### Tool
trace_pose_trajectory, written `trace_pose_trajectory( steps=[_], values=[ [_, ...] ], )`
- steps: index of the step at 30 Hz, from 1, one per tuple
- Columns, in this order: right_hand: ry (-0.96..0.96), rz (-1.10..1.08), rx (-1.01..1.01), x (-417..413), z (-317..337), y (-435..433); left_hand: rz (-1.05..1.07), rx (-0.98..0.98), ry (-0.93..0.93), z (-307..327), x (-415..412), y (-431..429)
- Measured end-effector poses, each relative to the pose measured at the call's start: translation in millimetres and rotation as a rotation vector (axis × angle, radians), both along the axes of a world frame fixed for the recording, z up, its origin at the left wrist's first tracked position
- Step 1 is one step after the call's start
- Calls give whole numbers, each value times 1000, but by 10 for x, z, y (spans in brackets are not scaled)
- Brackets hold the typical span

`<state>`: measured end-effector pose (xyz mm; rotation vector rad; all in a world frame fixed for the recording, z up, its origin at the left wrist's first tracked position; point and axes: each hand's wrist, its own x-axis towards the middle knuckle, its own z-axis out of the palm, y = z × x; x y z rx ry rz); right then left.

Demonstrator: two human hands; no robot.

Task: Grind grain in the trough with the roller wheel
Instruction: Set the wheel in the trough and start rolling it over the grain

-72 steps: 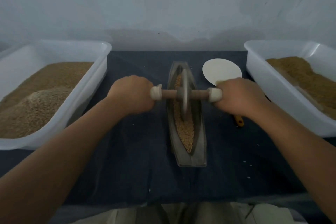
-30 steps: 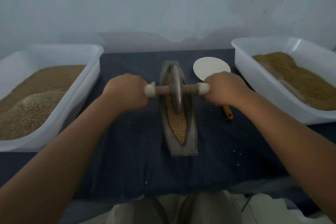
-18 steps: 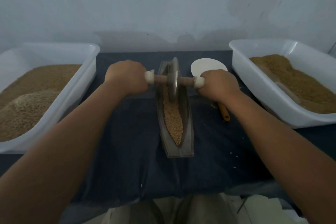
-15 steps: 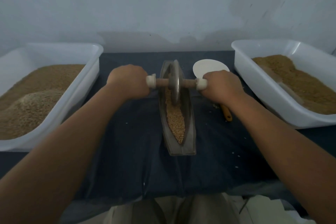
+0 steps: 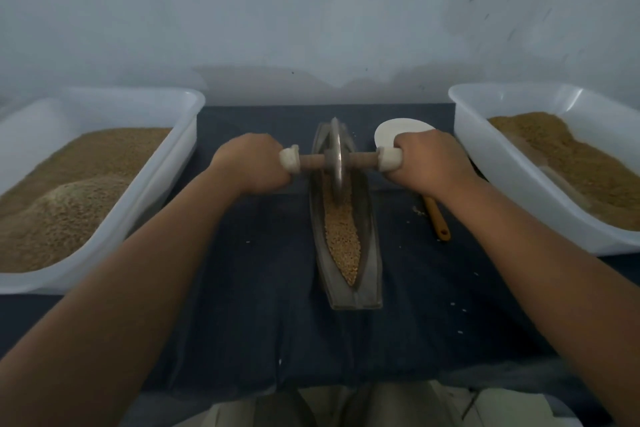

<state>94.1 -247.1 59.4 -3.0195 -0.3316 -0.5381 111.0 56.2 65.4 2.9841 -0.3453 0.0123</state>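
- Rolling the roller wheel [image 5: 335, 156] in the boat-shaped trough [image 5: 372, 253] at centre frame, with the disc standing upright near the trough's upper end.
- Clamping the left hand [image 5: 252, 163] round one handle end and the right hand [image 5: 429, 163] round the other, fists well apart on either side of the trough.
- Judging the stroke best done by pressing down evenly through both fists and holding the axle level and square across the trough, so as not to be riding the disc up a wall.
- Judging the pull due toward the lower tip, where the grain [image 5: 343, 239] is lying mostly whole; going slowly there to avoid spilling more kernels onto the dark cloth [image 5: 259, 288].
- Passing just right of the trough: a white round plate [image 5: 391, 132], partly behind the right hand, and an orange-handled tool [image 5: 437, 218], its head hidden.
- Flanking all this at frame left and right: a left tub [image 5: 173, 156] and a right tub [image 5: 485, 163], both white plastic and holding brown grain.
- Finding no brand, label or writing readable anywhere.
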Motion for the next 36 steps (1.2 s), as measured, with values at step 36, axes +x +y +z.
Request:
trace_pose_trajectory(
  steps=[36],
  values=[
    [181,-78,-89,94,81,21,-12,53,-24,40,25,-26]
  ],
)
